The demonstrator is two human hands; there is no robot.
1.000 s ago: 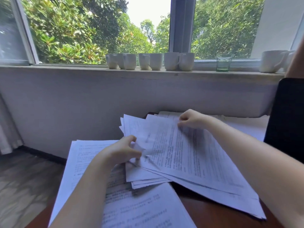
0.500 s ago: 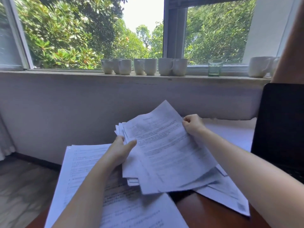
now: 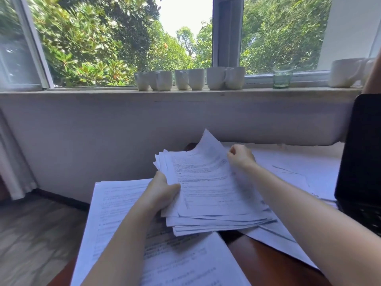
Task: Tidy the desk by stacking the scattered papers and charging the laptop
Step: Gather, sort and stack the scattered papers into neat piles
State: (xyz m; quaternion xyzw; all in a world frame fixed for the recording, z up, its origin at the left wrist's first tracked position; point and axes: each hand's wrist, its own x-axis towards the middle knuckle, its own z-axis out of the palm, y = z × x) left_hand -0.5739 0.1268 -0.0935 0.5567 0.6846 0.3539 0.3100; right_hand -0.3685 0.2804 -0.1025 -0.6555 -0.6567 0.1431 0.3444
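A loose bundle of printed papers [image 3: 208, 190] hangs just above the brown desk [image 3: 257, 261], in the middle of the view. My left hand [image 3: 160, 193] grips its left edge, thumb on top. My right hand [image 3: 241, 156] pinches the far right edge of the top sheet, whose far corner curls upward. Under the bundle lies a bigger spread of printed sheets [image 3: 115, 211] on the left, and more white sheets [image 3: 296, 170] lie to the right. The open black laptop [image 3: 362, 153] stands at the right edge, its screen dark.
A windowsill behind the desk carries a row of several white mugs [image 3: 189, 79], a green glass [image 3: 282, 78] and another white mug [image 3: 344, 72]. A white wall runs under the sill. Wooden floor [image 3: 31, 234] shows at the left, past the desk's edge.
The sheet my right hand lifted has come down onto the bundle in my left hand. The bundle now sits squarer, and my right hand has shifted to its far edge.
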